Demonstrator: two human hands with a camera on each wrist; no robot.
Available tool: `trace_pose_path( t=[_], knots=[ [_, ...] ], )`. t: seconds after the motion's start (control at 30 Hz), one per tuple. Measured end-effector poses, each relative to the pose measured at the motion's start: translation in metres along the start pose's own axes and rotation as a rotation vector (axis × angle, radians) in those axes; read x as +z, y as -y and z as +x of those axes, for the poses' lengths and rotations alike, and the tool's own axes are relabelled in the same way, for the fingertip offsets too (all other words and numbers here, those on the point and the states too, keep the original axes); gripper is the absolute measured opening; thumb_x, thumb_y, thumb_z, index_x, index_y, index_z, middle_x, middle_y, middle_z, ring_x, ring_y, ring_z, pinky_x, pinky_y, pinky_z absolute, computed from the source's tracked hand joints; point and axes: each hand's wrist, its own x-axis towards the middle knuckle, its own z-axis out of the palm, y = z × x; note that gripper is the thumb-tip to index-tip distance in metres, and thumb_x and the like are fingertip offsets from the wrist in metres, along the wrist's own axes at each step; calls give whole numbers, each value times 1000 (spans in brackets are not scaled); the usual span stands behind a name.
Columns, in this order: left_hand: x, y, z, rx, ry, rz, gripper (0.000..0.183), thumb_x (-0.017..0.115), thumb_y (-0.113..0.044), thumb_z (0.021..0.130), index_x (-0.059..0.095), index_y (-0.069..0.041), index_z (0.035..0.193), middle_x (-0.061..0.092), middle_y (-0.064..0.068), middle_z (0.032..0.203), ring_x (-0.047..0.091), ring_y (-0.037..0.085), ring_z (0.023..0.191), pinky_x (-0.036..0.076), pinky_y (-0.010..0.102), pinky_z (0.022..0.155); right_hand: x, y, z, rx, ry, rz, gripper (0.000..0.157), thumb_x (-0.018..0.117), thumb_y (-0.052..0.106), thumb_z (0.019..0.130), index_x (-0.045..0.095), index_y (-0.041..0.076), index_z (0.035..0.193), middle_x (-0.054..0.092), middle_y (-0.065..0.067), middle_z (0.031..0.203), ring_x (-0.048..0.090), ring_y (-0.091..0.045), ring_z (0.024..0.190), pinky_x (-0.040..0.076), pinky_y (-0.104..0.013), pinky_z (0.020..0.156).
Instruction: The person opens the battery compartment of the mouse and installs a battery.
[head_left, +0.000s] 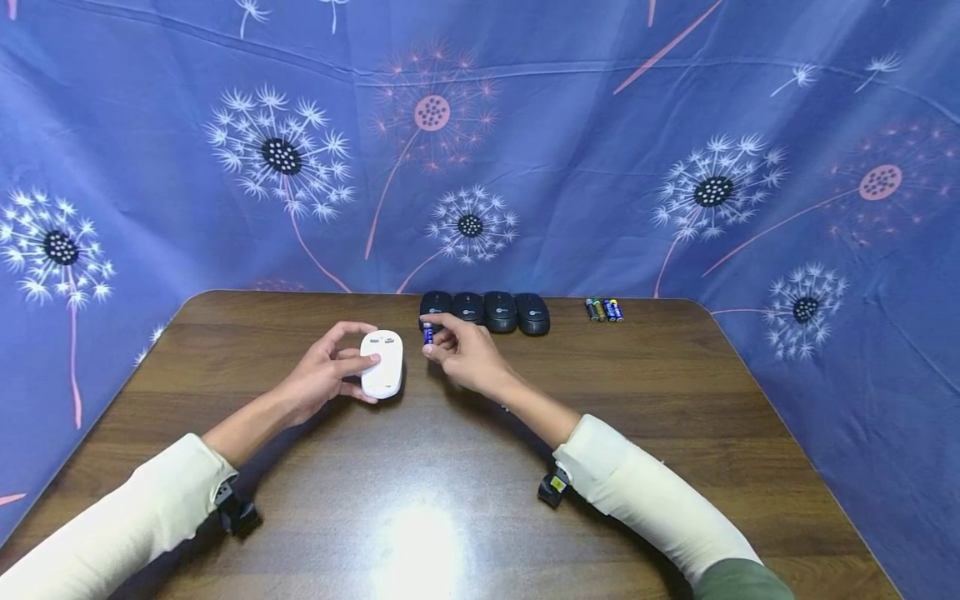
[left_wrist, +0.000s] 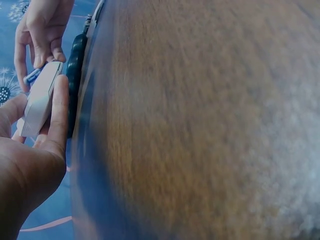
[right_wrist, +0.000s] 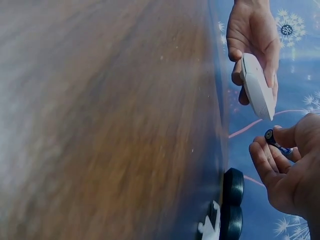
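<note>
My left hand grips a white computer mouse by its sides, its underside turned up toward the head camera. A thumb lies across that underside. Just to the right, my right hand pinches a blue battery between thumb and fingers, held upright in the head view. In the right wrist view, one end of the battery shows close below the end of the mouse. The left wrist view has the battery beside the upper end of the mouse.
Several black mice stand in a row along the back of the brown wooden table. Several batteries lie side by side farther right. A white piece shows near the black mice in the right wrist view. Behind hangs a blue dandelion-print cloth.
</note>
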Motion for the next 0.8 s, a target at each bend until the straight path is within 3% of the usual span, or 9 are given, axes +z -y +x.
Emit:
trace_pose_path(
  t=[0.37, 0.63, 0.8],
  knots=[
    [1, 0, 0, -2, 7, -4, 60, 65, -6, 113, 33, -7, 164, 74, 11, 123, 82, 23, 101, 75, 51, 83, 11, 7, 7, -2, -40, 84, 51, 84, 13, 103, 69, 7, 151, 83, -12, 106, 72, -10, 89, 64, -20, 83],
    [3, 1, 0, -5, 15, -18, 49, 65, -6, 113, 44, -17, 156, 75, 9, 121, 81, 22, 100, 75, 49, 82, 19, 14, 12, -22, -61, 151, 48, 86, 12, 100, 71, 2, 146, 84, -15, 106, 70, -6, 86, 63, -15, 80],
    [4, 2, 1, 1, 22, -15, 56, 64, -5, 113, 37, -10, 161, 76, 9, 118, 82, 22, 100, 75, 49, 81, 24, 16, 15, -42, -71, 171, 46, 86, 10, 99, 73, -1, 142, 84, -17, 103, 66, -2, 83, 57, -10, 75]
  ],
)
